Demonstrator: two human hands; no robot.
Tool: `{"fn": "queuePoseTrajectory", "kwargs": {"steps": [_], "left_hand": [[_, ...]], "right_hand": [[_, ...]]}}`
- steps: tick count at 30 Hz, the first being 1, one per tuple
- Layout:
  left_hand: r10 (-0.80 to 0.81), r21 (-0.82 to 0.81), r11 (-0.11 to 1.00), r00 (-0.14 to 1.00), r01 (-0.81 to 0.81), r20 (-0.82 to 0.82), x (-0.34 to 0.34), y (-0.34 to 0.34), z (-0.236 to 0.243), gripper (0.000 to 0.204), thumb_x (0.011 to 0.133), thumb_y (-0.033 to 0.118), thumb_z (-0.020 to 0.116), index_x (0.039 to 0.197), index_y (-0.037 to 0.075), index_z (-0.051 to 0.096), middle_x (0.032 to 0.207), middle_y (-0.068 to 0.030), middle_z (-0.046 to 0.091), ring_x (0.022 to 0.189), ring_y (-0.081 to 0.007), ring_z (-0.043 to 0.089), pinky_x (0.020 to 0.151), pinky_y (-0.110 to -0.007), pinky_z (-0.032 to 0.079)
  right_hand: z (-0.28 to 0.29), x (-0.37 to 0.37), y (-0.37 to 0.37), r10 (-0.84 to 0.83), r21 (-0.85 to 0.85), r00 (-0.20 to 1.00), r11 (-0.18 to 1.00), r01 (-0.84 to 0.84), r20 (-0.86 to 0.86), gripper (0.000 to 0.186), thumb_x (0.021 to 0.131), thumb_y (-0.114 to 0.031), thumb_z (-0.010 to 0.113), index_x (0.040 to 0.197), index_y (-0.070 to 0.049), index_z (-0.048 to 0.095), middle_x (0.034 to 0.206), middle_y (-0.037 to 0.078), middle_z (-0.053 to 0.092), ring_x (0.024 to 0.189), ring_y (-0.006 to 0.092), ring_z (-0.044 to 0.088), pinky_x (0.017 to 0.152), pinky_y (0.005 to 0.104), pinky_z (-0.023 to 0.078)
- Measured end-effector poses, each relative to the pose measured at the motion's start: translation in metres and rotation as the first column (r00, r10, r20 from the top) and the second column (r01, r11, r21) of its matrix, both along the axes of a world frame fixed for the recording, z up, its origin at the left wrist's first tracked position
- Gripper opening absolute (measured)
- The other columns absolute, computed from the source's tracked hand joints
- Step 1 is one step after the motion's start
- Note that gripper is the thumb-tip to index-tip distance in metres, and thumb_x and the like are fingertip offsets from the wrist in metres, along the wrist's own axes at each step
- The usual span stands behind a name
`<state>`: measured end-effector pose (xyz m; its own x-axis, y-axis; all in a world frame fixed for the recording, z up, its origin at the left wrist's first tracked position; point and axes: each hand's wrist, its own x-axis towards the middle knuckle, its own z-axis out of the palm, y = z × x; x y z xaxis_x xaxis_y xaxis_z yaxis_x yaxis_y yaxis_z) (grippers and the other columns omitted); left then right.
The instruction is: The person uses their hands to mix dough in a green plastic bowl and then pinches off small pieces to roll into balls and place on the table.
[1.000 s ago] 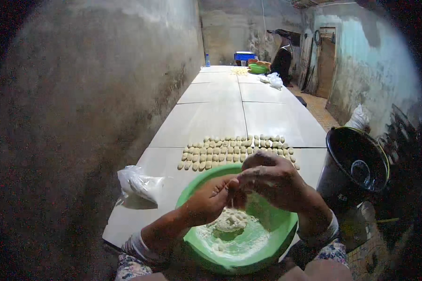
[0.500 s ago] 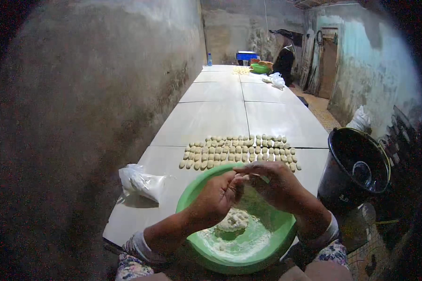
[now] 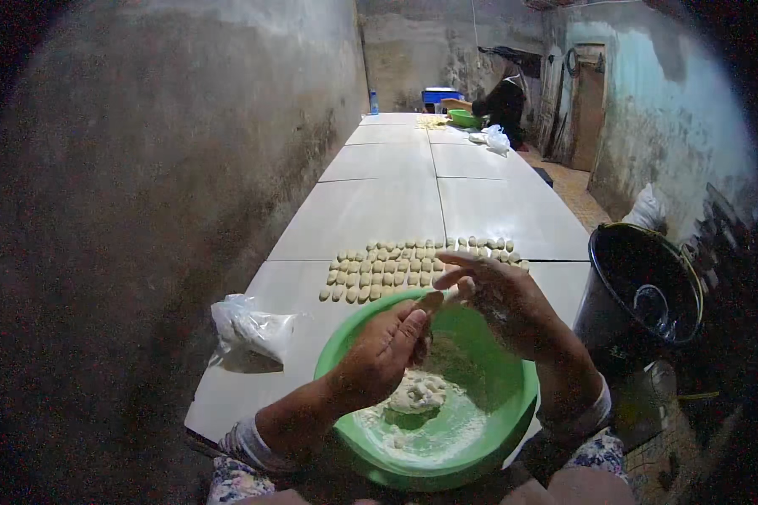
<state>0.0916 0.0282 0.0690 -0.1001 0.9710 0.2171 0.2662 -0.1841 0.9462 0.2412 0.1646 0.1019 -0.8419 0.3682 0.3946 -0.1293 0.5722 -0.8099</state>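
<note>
Both my hands are raised over the far part of a green basin (image 3: 514,421). My left hand (image 3: 387,343) is closed, its thumb lying along the top; whatever it holds is hidden. Close beside it, my right hand (image 3: 505,299) has its fingers apart and pointing left. A small pale bit (image 3: 461,294), which looks like dough, shows at the right fingers next to the left fingertips. Below the hands, a floury lump of dough (image 3: 419,392) lies in the basin with white flour spread around it. Beyond the rim, several small oval dough pieces (image 3: 387,268) sit in rows.
A long white table (image 3: 362,202) runs away from me beside a grey wall. At left lies a clear plastic bag of white powder (image 3: 253,328). A large black bucket (image 3: 602,295) stands at right. A person (image 3: 505,101) works beside another green basin (image 3: 466,119) at the far end.
My right hand has lifted slightly and its fingers have spread away from the left hand. My left thumb now lies on top. At the far end, the person has stretched an arm leftward.
</note>
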Motion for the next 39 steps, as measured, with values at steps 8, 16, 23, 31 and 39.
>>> {"fn": "queuePoseTrajectory", "kwargs": {"steps": [8,16,23,31,39], "left_hand": [[-0.058,-0.015,0.998,0.967,0.063,0.248,-0.001,-0.002,0.0,0.034,0.099,0.032,0.033,0.097,0.002,0.049,0.075,-0.0034,0.049,0.066,-0.0124,0.048,0.062,-0.028,0.042],[-0.054,0.018,0.998,0.994,0.052,0.098,-0.001,-0.003,0.002,0.044,0.097,0.042,0.033,0.105,0.001,0.049,0.083,-0.0058,0.054,0.071,-0.0138,0.051,0.068,-0.029,0.043],[0.025,0.1,0.994,0.99,-0.039,0.139,0.003,-0.002,0.003,0.037,0.094,0.038,0.048,0.104,0.004,0.056,0.078,0.0025,0.056,0.067,-0.0055,0.049,0.062,-0.02,0.042],[0.071,0.149,0.982,0.956,-0.117,0.285,0.003,0.0,0.0,0.014,0.094,0.009,0.049,0.096,-0.001,0.058,0.079,-0.0005,0.057,0.075,-0.0052,0.05,0.069,-0.022,0.045],[0.061,0.221,0.972,0.996,-0.075,0.066,-0.002,-0.004,0.007,0.019,0.089,0.009,0.058,0.106,0.001,0.062,0.091,-0.0054,0.064,0.083,-0.009,0.059,0.072,-0.024,0.047]], "right_hand": [[-0.008,-0.007,-0.015,0.195,-0.022,0.979,0.981,-0.194,0.061,0.049,0.091,-0.008,0.051,0.137,-0.005,0.035,0.119,0.014,0.058,0.109,0.0209,0.056,0.092,0.0331,0.044],[-0.001,-0.003,-0.011,0.014,0.46,0.999,0.888,0.006,-0.04,0.022,0.08,-0.01,0.061,0.101,-0.011,0.064,0.107,0.013,0.064,0.089,0.0253,0.066,0.075,0.0324,0.053],[-0.004,-0.002,-0.02,-0.052,0.42,0.992,0.902,0.097,-0.116,0.052,0.079,-0.012,0.065,0.128,-0.014,0.047,0.115,0.018,0.059,0.099,0.0322,0.062,0.08,0.0376,0.051],[-0.017,-0.011,-0.022,0.064,0.192,0.997,0.979,-0.069,0.031,0.049,0.09,-0.013,0.055,0.135,-0.007,0.038,0.119,0.023,0.055,0.109,0.0337,0.056,0.092,0.0381,0.045],[0.002,-0.004,-0.014,-0.072,0.209,0.982,0.972,0.108,-0.173,0.013,0.078,-0.01,0.067,0.087,-0.002,0.062,0.096,0.01,0.06,0.092,0.0225,0.059,0.082,0.0323,0.047]]}}
